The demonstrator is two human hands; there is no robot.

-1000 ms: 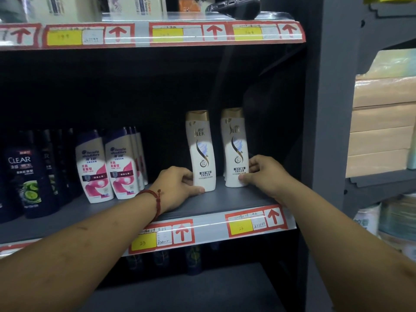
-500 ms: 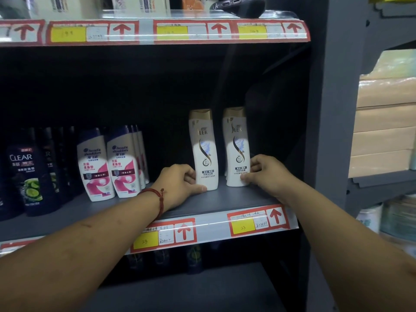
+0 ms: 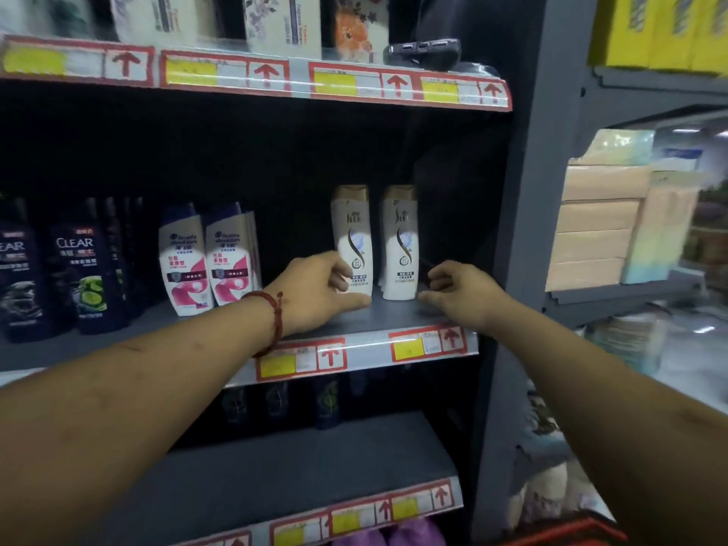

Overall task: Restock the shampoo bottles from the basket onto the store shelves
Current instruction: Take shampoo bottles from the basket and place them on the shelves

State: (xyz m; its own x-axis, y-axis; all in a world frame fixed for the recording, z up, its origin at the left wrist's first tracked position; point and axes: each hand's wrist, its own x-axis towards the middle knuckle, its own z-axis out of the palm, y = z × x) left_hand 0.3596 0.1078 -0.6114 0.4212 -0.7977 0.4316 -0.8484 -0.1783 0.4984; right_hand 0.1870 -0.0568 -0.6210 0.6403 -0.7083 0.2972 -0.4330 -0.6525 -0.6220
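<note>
A person reaches both bare arms toward the middle shelf (image 3: 394, 319) of a dark grey store rack. Two white shampoo bottles with gold caps stand upright side by side near the right end of this shelf, just apart from each other. The left hand (image 3: 319, 293), with a red bracelet (image 3: 275, 317) on its wrist, is at the foot of the left shampoo bottle (image 3: 354, 238). Its thumb lies along the base and its curled fingers overlap the lower front, but I cannot tell whether it grips the bottle or only touches it. The right hand (image 3: 461, 297) is loosely curled and holds nothing, its fingertips just beside the right shampoo bottle (image 3: 400, 246) with a small gap between them. Further left on the same shelf stand white and pink bottles (image 3: 185, 266), then dark bottles (image 3: 86, 277) marked CLEAR. Red and yellow price labels (image 3: 427, 342) run along the shelf's front edge. On the upper shelf (image 3: 299, 78) stand flowered boxes (image 3: 281, 21), blurred, and a dark gadget (image 3: 423, 51). The lower shelf (image 3: 315, 459) has small dark bottles at the back. A red basket (image 3: 583, 526) shows only its rim at the bottom right corner. Pale stacked packs (image 3: 591, 238) fill the next rack to the right.
</note>
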